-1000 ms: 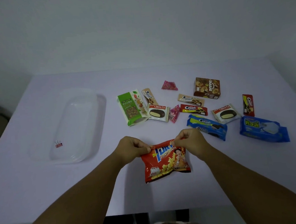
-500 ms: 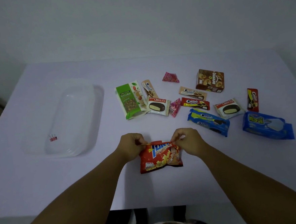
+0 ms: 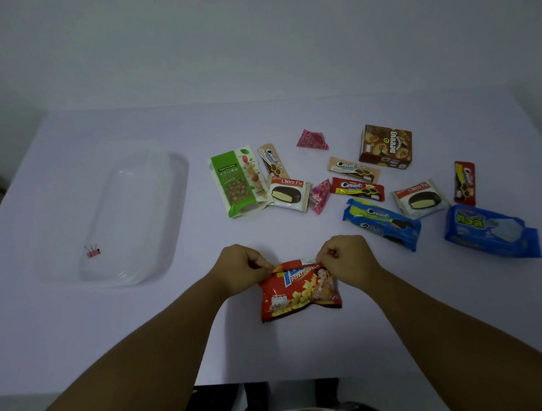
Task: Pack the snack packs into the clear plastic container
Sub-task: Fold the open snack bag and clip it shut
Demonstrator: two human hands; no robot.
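Note:
A red potato snack bag (image 3: 299, 291) lies near the table's front edge, its top edge folded over. My left hand (image 3: 240, 267) pinches the bag's top left corner and my right hand (image 3: 347, 259) pinches the top right corner. The clear plastic container (image 3: 164, 212) sits at the left of the table, apart from both hands. Inside it lies only a small pink binder clip (image 3: 92, 251). Several snack packs are spread beyond my hands: a green nut pack (image 3: 237, 180), a Choco Pie (image 3: 288, 194) and a blue cookie pack (image 3: 381, 223).
Further right lie a brown biscuit box (image 3: 386, 147), a second Choco Pie (image 3: 420, 198), a large blue pack (image 3: 491, 231), a red cookie bar (image 3: 465, 183) and pink triangular candies (image 3: 311, 139). The white table (image 3: 79, 331) ends just below my forearms.
Both hands have drawn closer together on the red bag and folded its top edge down, so the bag looks shorter. The other packs and the container have not moved.

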